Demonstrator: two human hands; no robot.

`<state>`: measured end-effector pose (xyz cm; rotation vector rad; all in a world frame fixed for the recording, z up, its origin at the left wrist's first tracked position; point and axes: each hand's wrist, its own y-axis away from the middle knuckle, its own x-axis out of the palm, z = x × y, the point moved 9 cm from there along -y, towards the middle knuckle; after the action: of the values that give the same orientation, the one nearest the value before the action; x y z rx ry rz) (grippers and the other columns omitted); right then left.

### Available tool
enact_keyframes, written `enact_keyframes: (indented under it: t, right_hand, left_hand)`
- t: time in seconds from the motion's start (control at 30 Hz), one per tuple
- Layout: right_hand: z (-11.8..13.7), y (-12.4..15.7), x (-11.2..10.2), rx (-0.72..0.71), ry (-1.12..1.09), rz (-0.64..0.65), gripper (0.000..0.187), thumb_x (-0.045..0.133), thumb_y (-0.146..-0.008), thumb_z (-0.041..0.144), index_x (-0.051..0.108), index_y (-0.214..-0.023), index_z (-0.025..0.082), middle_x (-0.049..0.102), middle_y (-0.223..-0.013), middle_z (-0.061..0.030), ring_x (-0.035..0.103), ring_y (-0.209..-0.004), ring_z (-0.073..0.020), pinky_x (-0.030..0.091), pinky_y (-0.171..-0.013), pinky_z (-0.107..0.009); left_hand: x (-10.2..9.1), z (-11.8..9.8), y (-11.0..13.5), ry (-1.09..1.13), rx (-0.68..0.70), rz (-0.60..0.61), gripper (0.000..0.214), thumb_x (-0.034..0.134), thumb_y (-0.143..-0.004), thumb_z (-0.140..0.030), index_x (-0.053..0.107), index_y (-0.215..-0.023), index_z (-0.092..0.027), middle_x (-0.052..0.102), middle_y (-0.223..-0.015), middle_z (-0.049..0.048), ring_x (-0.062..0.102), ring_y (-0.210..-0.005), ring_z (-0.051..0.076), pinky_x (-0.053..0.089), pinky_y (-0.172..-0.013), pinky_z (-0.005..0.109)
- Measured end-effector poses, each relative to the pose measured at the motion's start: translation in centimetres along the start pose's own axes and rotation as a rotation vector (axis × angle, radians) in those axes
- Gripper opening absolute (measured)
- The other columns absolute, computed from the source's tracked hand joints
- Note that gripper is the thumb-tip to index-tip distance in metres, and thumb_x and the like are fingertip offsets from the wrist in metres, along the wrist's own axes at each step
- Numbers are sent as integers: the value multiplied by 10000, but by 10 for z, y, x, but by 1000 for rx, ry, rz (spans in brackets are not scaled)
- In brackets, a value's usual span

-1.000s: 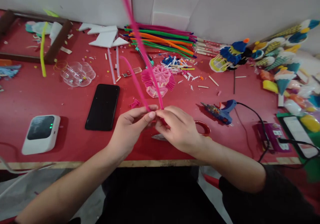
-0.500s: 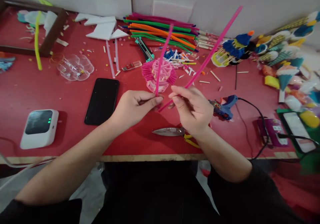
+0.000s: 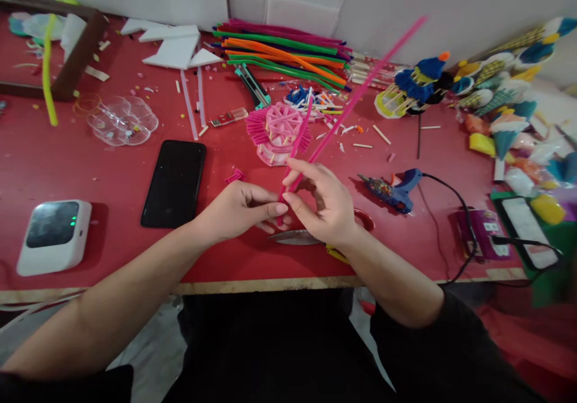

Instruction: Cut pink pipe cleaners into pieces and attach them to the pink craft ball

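Note:
My left hand (image 3: pixel 246 211) is closed, thumb against fingers, on the lower part of a shorter pink pipe cleaner strand (image 3: pixel 303 128). My right hand (image 3: pixel 327 205) pinches a longer pink pipe cleaner strand (image 3: pixel 360 90), which slants up to the right. Both strands come together between my fingertips; whether they are joined there is hidden. Just beyond my hands stands a pink pipe cleaner model (image 3: pixel 283 127) with a wheel-like top and pleated sides. Scissors (image 3: pixel 297 237) lie beneath my right hand, partly covered. A small pink folded piece (image 3: pixel 235 176) rests beside my left hand.
A black phone (image 3: pixel 174 184) and a white device (image 3: pixel 54 235) lie to the left. On the right is a blue glue gun (image 3: pixel 396 190) with its cord. Coloured pipe cleaners (image 3: pixel 279 54), a utility knife (image 3: pixel 253 87) and a blue model (image 3: pixel 417 84) are farther back.
My hands have moved closer together and slightly toward me. The shorter strand now stands lower and leans more to the right. The small pink piece has come into view.

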<state>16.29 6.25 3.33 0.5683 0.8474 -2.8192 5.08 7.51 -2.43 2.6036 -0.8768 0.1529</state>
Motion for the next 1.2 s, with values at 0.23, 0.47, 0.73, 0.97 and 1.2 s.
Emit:
enact_keyframes:
  t: [0.23,0.47,0.73,0.97,1.2]
  right_hand:
    - [-5,4,3,30,-4,14,408,641,-918,238,520,-1308,241,713,-1122,-62,702,-966,-181,608,-865,-369]
    - [7,0,-1,-51,69,28,287,664,-898,194,629,-1181,230,754,-1137,-54,722,-1007,-166,606,-884,-329]
    - [-3,3,0,10,-71,23,242,677,-913,215,664,-1153,235,759,-1140,-48,716,-1090,-175,594,-939,-342]
    - [-6,3,4,9,-52,29,268,659,-925,209,632,-1188,250,735,-1147,-49,709,-1068,-177,605,-908,-345]
    - [-1,2,-12,-75,-104,-104,359,755,-858,325,578,-1166,267,616,-1140,-58,719,-896,-176,635,-714,-334]
  left_hand:
    - [2,3,-1,69,-25,-8,218,864,-694,-389,812,-735,-181,772,-669,77,732,-585,166,600,-535,221]
    - [2,3,-1,66,-26,9,270,878,-661,-443,814,-723,-188,779,-675,72,737,-588,173,603,-524,214]
    - [3,4,0,70,-41,24,285,868,-682,-455,813,-749,-184,786,-701,79,744,-609,168,605,-542,207]
    - [1,0,0,55,-1,4,255,865,-691,-427,804,-737,-183,769,-669,60,727,-599,158,600,-560,216]
    - [-13,-13,7,123,204,-183,176,843,-747,-366,793,-758,-197,781,-722,34,713,-656,129,586,-659,208]
